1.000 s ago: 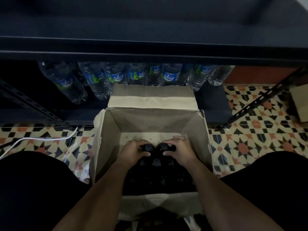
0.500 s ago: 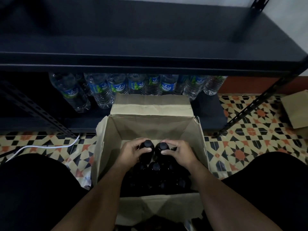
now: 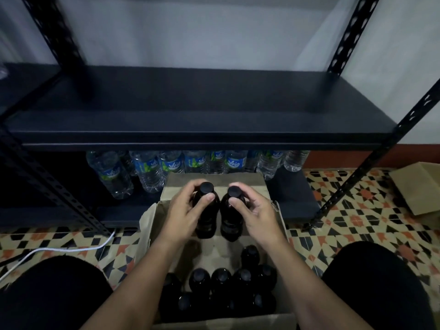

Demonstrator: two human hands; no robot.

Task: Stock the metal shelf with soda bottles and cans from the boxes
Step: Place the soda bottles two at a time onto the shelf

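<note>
Gripping one dark soda bottle [image 3: 206,211] by its neck, the left hand [image 3: 184,214] holds it beside a second bottle [image 3: 231,215] pinched by the right hand [image 3: 256,214]. Below both grips, the cardboard box [image 3: 281,225] holds more dark bottles [image 3: 222,291]. Beyond them, water bottles [image 3: 147,171] line the metal shelf [image 3: 190,125] bottom tier.

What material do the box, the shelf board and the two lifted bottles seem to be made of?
Box: brown cardboard, matte, with creased flaps. Shelf board: dark and matte; its material is unclear, though the punched posts look like painted metal. The bottles in the left hand and right hand: dark and glossy, glass or plastic; I cannot tell.
</note>
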